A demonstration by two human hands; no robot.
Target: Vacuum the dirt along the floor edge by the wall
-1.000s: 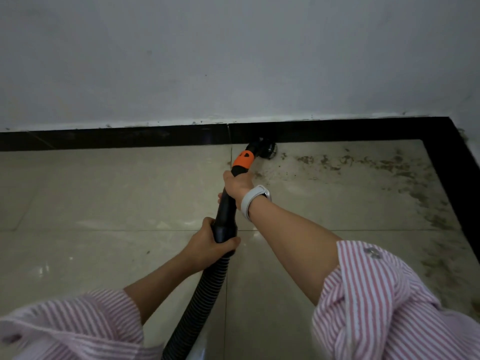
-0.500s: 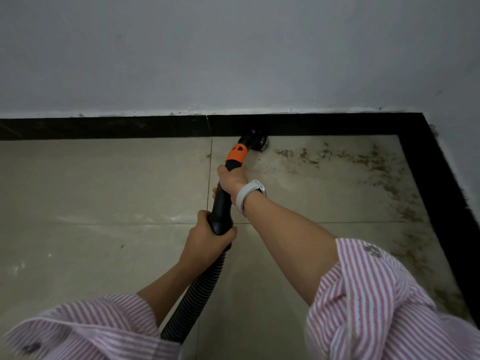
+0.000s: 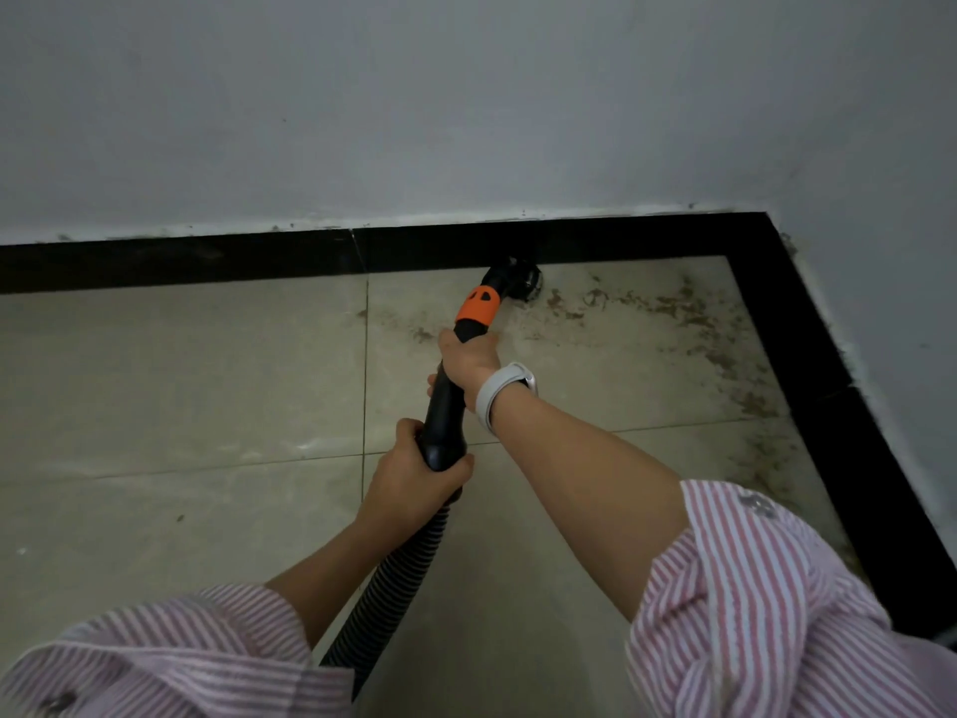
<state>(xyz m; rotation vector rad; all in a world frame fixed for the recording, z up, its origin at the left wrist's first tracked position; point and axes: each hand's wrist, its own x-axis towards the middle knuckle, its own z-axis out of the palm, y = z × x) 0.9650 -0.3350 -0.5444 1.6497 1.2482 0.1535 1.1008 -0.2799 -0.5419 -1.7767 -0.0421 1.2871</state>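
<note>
A black vacuum wand [image 3: 444, 406] with an orange collar [image 3: 477, 305] runs from a ribbed hose [image 3: 393, 577] to a round brush nozzle [image 3: 520, 282]. The nozzle rests on the floor against the black skirting [image 3: 207, 259] of the far wall. Brown dirt [image 3: 621, 303] lies along the floor edge to the right of the nozzle, reaching the corner and spreading down the right-hand wall. My right hand [image 3: 468, 357], with a white wristband, grips the wand just below the collar. My left hand [image 3: 414, 471] grips the wand's lower end where the hose joins.
Beige floor tiles [image 3: 181, 386] stretch to the left with a few specks. A grey wall [image 3: 414, 106] stands ahead and a second wall meets it at the corner [image 3: 766, 220] on the right. Dirt [image 3: 761, 448] also lies beside the right skirting.
The nozzle has slid a little to the right along the skirting, toward the dirt. The view has shifted so the corner sits nearer the middle. Both hands keep their grip.
</note>
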